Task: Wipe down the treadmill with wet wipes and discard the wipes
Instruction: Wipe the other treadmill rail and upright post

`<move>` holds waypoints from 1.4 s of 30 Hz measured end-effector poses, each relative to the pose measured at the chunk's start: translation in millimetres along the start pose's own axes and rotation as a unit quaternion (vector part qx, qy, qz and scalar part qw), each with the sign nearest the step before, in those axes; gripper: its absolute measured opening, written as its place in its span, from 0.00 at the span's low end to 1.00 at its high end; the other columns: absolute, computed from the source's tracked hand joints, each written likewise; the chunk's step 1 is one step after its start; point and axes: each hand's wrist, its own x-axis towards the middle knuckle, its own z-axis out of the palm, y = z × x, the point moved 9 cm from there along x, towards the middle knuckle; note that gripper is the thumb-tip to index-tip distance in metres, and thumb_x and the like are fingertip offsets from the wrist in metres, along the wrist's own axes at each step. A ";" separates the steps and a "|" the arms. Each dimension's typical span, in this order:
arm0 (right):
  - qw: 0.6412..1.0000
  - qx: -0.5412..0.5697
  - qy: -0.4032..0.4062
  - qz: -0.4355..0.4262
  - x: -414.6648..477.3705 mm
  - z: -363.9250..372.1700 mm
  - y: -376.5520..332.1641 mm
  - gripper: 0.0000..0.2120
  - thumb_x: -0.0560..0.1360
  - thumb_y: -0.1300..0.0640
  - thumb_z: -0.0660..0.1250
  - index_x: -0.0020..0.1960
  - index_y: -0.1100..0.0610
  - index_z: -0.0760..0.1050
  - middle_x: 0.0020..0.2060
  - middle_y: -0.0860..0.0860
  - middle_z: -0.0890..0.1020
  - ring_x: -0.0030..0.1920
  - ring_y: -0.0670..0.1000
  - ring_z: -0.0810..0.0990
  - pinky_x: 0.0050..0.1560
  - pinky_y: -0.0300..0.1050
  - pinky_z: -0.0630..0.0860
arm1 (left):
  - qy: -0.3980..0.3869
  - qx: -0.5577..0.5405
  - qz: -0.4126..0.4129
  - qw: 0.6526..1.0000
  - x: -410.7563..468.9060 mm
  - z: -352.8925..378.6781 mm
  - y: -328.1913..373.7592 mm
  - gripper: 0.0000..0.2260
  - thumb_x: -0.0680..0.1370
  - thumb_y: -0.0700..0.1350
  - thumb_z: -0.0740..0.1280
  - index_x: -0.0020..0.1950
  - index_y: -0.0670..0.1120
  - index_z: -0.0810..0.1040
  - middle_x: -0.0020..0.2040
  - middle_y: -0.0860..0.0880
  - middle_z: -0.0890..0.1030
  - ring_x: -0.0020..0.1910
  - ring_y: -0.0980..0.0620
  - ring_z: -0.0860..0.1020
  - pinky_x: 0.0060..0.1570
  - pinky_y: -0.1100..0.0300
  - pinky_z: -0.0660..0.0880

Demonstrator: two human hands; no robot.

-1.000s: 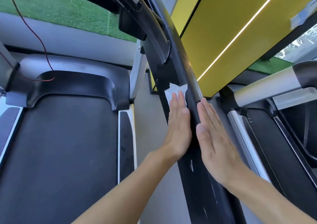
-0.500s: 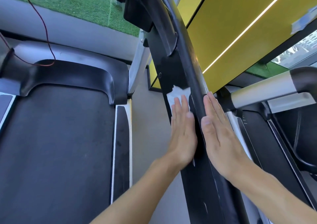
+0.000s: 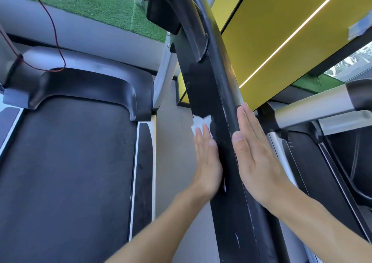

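Note:
The treadmill's black side rail (image 3: 203, 85) runs diagonally from top centre down to the bottom of the view. My left hand (image 3: 207, 162) lies flat against the rail's left face, pressing a crumpled white wet wipe (image 3: 199, 123) that sticks out past my fingertips. My right hand (image 3: 255, 154) rests flat on the rail's right edge, fingers straight and together; no wipe shows under it. The treadmill's dark belt (image 3: 70, 162) and black motor cover (image 3: 86, 83) fill the left side.
A second treadmill (image 3: 302, 162) with a silver handrail (image 3: 312, 107) stands close on the right. A strip of grey floor (image 3: 175, 142) separates the belt from the rail. A thin red cord (image 3: 52, 27) hangs at upper left. A yellow wall panel (image 3: 281, 31) lies beyond.
Both hands have slid down the black rail toward me, away from the bracket above, with the wipe moving along under my left fingers.

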 end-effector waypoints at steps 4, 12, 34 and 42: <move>1.000 -0.008 0.001 0.001 0.9 1.5 1.4 0.32 0.77 0.34 0.38 0.79 0.42 0.41 0.77 0.32 0.41 0.75 0.31 0.38 0.69 0.23 0.38 | 0.016 -0.027 -0.066 0.997 19.8 -8.8 -10.1 0.36 0.73 0.76 0.39 0.78 0.65 0.41 0.80 0.57 0.38 0.79 0.57 0.40 0.78 0.46 0.43; 1.000 0.025 0.001 0.018 0.5 0.5 1.5 0.30 0.81 0.37 0.40 0.81 0.45 0.44 0.78 0.34 0.44 0.75 0.31 0.39 0.75 0.33 0.42 | 0.000 0.067 0.078 0.995 16.1 -1.6 65.1 0.25 0.82 0.62 0.38 0.78 0.60 0.36 0.78 0.62 0.34 0.74 0.67 0.32 0.78 0.52 0.38; 1.000 -0.003 -0.002 0.006 -39.8 4.0 3.4 0.37 0.75 0.33 0.36 0.80 0.47 0.43 0.79 0.36 0.42 0.75 0.31 0.37 0.73 0.29 0.38 | -0.012 0.027 0.029 0.999 -11.6 8.1 27.9 0.32 0.78 0.70 0.39 0.80 0.60 0.39 0.79 0.62 0.36 0.75 0.67 0.34 0.78 0.52 0.39; 1.000 -0.008 0.006 0.007 -38.9 4.1 6.1 0.38 0.74 0.33 0.34 0.81 0.48 0.43 0.79 0.36 0.42 0.76 0.33 0.36 0.75 0.32 0.38 | -0.023 0.025 -0.073 0.997 2.3 0.8 -22.1 0.44 0.67 0.83 0.41 0.79 0.65 0.52 0.81 0.60 0.50 0.78 0.63 0.46 0.78 0.49 0.46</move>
